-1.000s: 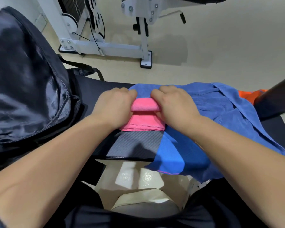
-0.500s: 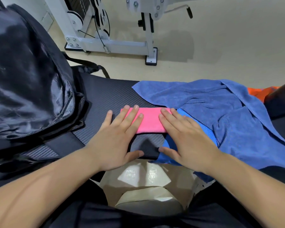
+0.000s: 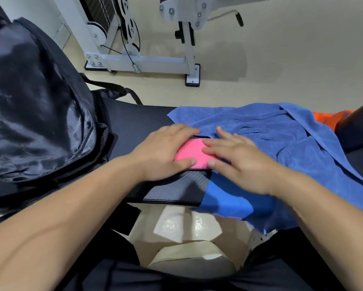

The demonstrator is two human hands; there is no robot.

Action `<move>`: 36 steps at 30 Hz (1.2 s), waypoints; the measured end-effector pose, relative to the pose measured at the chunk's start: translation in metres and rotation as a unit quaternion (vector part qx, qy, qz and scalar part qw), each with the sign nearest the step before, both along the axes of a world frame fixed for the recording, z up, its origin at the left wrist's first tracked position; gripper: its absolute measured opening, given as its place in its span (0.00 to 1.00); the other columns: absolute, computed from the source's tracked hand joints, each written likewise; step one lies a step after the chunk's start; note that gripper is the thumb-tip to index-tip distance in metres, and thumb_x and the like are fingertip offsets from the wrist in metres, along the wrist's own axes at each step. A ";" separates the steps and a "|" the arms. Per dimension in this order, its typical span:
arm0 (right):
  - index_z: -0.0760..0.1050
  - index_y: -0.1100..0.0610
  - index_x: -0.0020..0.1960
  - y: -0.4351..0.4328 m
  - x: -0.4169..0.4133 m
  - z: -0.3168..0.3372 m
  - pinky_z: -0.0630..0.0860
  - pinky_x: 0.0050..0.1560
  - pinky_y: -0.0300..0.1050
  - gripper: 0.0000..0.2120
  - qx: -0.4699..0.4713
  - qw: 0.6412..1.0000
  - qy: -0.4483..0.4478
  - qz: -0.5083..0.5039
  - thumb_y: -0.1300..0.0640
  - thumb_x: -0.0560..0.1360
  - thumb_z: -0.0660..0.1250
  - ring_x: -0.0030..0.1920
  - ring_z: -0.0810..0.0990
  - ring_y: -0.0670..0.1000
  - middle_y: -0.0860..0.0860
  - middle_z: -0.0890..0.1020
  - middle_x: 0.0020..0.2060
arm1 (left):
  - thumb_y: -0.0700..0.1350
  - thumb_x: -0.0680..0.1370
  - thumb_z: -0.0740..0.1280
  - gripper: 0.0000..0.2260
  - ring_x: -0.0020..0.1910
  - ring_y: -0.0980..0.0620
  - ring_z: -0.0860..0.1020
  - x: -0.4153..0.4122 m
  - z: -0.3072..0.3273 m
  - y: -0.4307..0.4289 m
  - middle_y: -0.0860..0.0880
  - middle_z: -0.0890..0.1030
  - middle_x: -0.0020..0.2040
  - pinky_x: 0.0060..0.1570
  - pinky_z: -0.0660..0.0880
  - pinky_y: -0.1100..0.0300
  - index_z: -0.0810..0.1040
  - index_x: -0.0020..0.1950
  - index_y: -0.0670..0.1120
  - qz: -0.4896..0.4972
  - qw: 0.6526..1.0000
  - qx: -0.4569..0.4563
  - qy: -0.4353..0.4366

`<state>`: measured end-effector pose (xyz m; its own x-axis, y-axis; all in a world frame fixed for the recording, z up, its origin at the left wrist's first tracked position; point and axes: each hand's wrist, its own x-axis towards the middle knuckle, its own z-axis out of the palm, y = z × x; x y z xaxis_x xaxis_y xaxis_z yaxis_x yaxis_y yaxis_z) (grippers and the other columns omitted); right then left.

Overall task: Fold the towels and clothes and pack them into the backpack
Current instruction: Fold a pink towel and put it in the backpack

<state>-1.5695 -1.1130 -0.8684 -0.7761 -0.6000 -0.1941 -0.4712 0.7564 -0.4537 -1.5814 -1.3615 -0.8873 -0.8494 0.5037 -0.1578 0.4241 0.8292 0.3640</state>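
Pink towel (image 3: 194,153): folded into a small thick block, it is lying on the tabletop (image 3: 134,122) close to the near edge, right against the blue towel (image 3: 270,131).
Left hand (image 3: 163,153): it is lying across the left part of the block, fingers (image 3: 182,131) loosely bent over the top and thumb at the near side. This looks like pressing the layers so the fold does not spring open, not a firm grip.
Right hand (image 3: 243,162): its fingers (image 3: 220,143) are stretching out almost straight and spread, flattening the block's right part and holding nothing.
Blue towel: unfolded and rumpled, it is covering the right side of the tabletop, probably waiting its turn.
Blue cloth (image 3: 224,198): a brighter piece is hanging over the near edge under the right wrist.
Orange cloth (image 3: 331,119): only a bit is showing at the far right edge.
Backpack (image 3: 35,106): it is standing at the left end, just beside the work spot, so a finished bundle would need only a short carry. Whether its zip is open I cannot tell.
Stage: judging by this, the first fold is finishing and packing is not yet started.
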 end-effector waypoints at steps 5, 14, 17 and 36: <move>0.73 0.48 0.70 -0.008 -0.026 0.010 0.64 0.68 0.55 0.31 -0.020 0.990 0.112 -0.081 0.33 0.76 0.52 0.70 0.69 0.54 0.47 0.76 0.66 | 0.67 0.79 0.51 0.33 0.80 0.45 0.57 0.012 -0.025 -0.002 0.48 0.56 0.82 0.76 0.55 0.39 0.54 0.82 0.56 -0.008 0.998 -0.037 0.046; 0.79 0.55 0.57 -0.023 -0.015 -0.037 0.61 0.61 0.58 0.27 0.078 0.977 0.179 -0.080 0.36 0.76 0.55 0.71 0.67 0.61 0.52 0.77 0.62 | 0.67 0.78 0.45 0.38 0.81 0.46 0.56 0.019 -0.018 0.009 0.49 0.54 0.83 0.78 0.52 0.40 0.46 0.83 0.50 0.024 0.996 -0.074 0.036; 0.78 0.56 0.52 -0.024 -0.014 -0.032 0.62 0.56 0.55 0.20 0.050 0.973 0.214 -0.069 0.40 0.74 0.65 0.68 0.68 0.60 0.52 0.76 0.60 | 0.66 0.78 0.46 0.36 0.78 0.48 0.62 0.019 -0.005 0.011 0.50 0.60 0.81 0.77 0.57 0.44 0.47 0.83 0.52 0.033 0.999 -0.037 0.001; 0.70 0.46 0.60 -0.097 -0.044 0.063 0.77 0.48 0.42 0.20 -0.350 0.928 -0.047 -0.118 0.51 0.73 0.76 0.42 0.78 0.46 0.44 0.77 0.51 | 0.34 0.75 0.72 0.31 0.60 0.66 0.77 0.042 0.114 -0.040 0.64 0.76 0.66 0.56 0.73 0.70 0.73 0.72 0.60 0.194 0.923 0.316 -0.101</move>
<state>-1.6136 -1.2105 -0.8051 -0.9015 -0.4199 0.1046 -0.2623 0.3380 -0.9038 -1.5395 -1.4019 -0.7732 -0.9705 0.2137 -0.1117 0.0100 0.4984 0.8669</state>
